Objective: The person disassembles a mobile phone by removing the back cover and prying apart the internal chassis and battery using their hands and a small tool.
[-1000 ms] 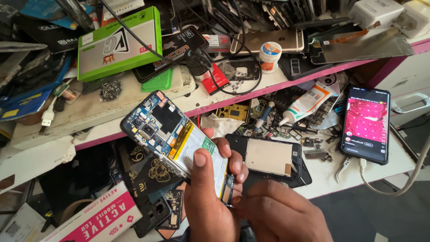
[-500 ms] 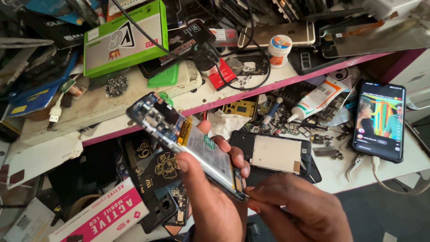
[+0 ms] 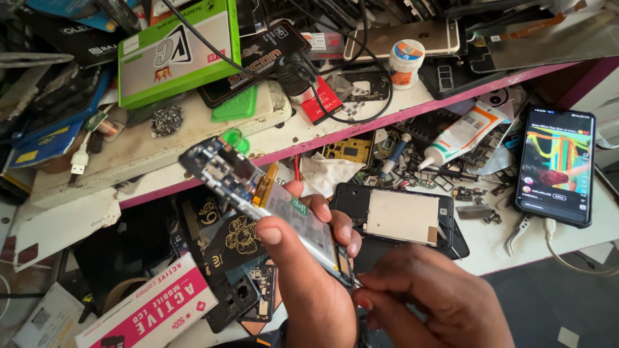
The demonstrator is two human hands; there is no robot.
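Note:
My left hand (image 3: 309,283) grips an opened phone (image 3: 258,193) with its back cover off, so the circuit board and battery show. The phone is tilted on edge, its top end pointing up and left. My right hand (image 3: 432,303) is closed at the phone's lower end, pinching a thin tool whose tip (image 3: 356,281) touches the bottom edge; most of the tool is hidden by the fingers. Just behind my hands a phone back frame (image 3: 400,216) with a pale panel lies flat on the bench.
A lit phone (image 3: 558,166) on a cable lies at the right. A white glue tube (image 3: 461,134), loose parts and tweezers (image 3: 519,232) litter the bench. The pink-edged shelf (image 3: 361,129) holds a green box (image 3: 177,51), a small jar (image 3: 406,62) and cables. A pink-and-white box (image 3: 151,309) sits lower left.
The opened phone has turned from nearly face-up to on edge in my left hand. My right hand has come in closer to its lower end. The lit phone's screen picture has changed.

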